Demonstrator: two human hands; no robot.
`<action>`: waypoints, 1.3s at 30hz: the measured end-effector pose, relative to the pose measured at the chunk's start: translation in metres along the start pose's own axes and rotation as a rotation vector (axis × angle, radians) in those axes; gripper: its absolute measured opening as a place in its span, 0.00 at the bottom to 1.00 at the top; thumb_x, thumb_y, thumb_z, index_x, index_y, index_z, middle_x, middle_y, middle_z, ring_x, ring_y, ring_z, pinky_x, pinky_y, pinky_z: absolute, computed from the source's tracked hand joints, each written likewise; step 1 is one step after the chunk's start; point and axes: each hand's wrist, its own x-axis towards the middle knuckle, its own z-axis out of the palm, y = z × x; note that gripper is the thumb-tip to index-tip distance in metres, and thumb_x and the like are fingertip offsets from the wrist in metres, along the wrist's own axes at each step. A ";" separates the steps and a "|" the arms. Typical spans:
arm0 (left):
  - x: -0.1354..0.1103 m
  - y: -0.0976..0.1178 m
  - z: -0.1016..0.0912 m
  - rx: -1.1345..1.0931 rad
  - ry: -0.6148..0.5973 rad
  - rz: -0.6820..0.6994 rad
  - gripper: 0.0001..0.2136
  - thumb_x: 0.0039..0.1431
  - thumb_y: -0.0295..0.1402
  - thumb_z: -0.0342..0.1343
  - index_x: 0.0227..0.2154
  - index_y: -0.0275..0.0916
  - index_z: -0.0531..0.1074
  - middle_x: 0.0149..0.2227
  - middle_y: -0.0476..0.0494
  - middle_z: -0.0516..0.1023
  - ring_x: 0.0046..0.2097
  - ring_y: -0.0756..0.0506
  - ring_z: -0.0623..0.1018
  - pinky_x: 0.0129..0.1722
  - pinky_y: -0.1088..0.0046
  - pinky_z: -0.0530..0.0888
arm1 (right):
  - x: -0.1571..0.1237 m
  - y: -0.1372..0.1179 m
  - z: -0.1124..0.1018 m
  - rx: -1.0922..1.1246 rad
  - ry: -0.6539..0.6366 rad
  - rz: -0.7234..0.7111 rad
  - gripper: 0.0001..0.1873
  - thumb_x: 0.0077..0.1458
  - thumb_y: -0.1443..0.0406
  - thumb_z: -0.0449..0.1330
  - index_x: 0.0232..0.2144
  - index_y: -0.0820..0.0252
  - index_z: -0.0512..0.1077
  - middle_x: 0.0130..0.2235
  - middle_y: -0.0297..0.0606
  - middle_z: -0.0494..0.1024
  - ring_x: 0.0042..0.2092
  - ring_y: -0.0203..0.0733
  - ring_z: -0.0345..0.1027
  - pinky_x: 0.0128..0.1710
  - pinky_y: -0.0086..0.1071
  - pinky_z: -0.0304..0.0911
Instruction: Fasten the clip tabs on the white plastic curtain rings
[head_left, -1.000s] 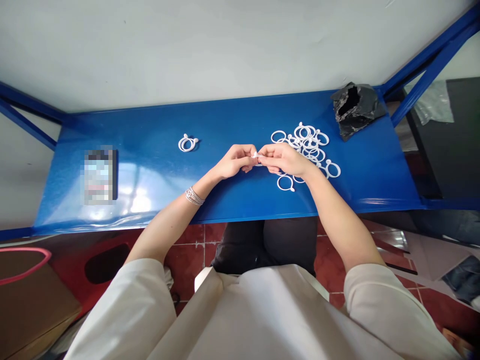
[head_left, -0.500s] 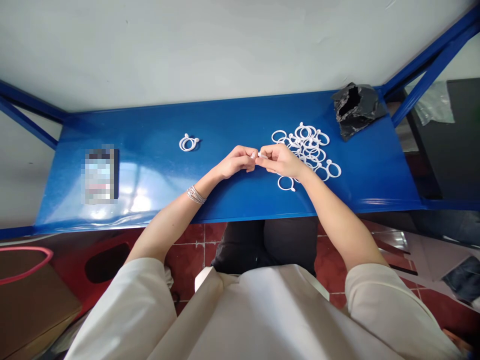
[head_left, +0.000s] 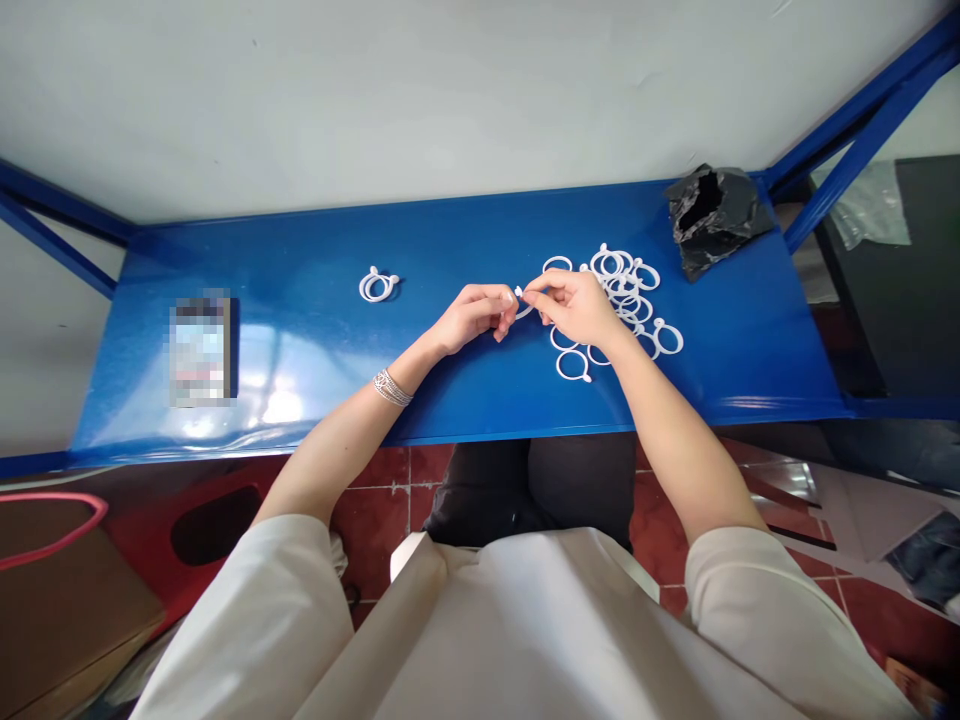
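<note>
The left hand (head_left: 474, 318) pinches a white ring (head_left: 524, 312). The right hand (head_left: 579, 305) has narrow fingertips by its knob (head_left: 518, 291); I can't tell if they grip. A ring pile (head_left: 621, 286) lies at three o'clock from it, two rings (head_left: 377, 299) at nine.

No lettering, label, brand, number or sign can be read anywhere in view. The one face that might carry any belongs to the flat rectangular object (head_left: 201, 350) lying at the left of the blue desk (head_left: 487, 405) — coarse square blocks of pale blue, grey and dull red cover it, so whatever is shown or printed there cannot be made out. The white rings (head_left: 621, 292) are too small to tell any marking on them — their little round tabs included — and the crumpled black bag (head_left: 720, 225) shows only folds and shine.
</note>
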 end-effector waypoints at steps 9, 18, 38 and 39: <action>0.003 -0.002 -0.003 0.026 0.015 -0.059 0.25 0.62 0.56 0.70 0.27 0.36 0.77 0.22 0.45 0.74 0.25 0.48 0.75 0.27 0.71 0.72 | -0.002 0.000 -0.001 0.021 -0.006 0.044 0.19 0.65 0.49 0.72 0.47 0.55 0.81 0.38 0.39 0.84 0.27 0.39 0.71 0.28 0.37 0.68; 0.004 -0.004 -0.003 0.011 0.039 -0.072 0.20 0.63 0.47 0.65 0.23 0.36 0.74 0.22 0.45 0.73 0.24 0.49 0.75 0.27 0.72 0.73 | 0.004 0.018 -0.026 -0.649 0.307 -0.095 0.13 0.73 0.56 0.63 0.49 0.56 0.81 0.55 0.54 0.82 0.58 0.67 0.75 0.60 0.65 0.69; 0.003 -0.003 -0.002 -0.002 0.047 -0.010 0.11 0.57 0.37 0.71 0.36 0.37 0.78 0.28 0.52 0.74 0.22 0.54 0.70 0.25 0.73 0.74 | 0.002 0.013 -0.023 -0.673 0.237 -0.140 0.06 0.66 0.66 0.63 0.36 0.53 0.80 0.60 0.48 0.83 0.64 0.67 0.76 0.68 0.68 0.61; 0.003 -0.003 -0.002 -0.004 0.050 -0.003 0.11 0.57 0.36 0.72 0.37 0.37 0.78 0.29 0.53 0.73 0.22 0.54 0.70 0.25 0.73 0.75 | 0.001 0.009 -0.021 -0.633 0.229 -0.160 0.06 0.65 0.67 0.63 0.35 0.53 0.78 0.60 0.48 0.84 0.63 0.66 0.77 0.68 0.66 0.62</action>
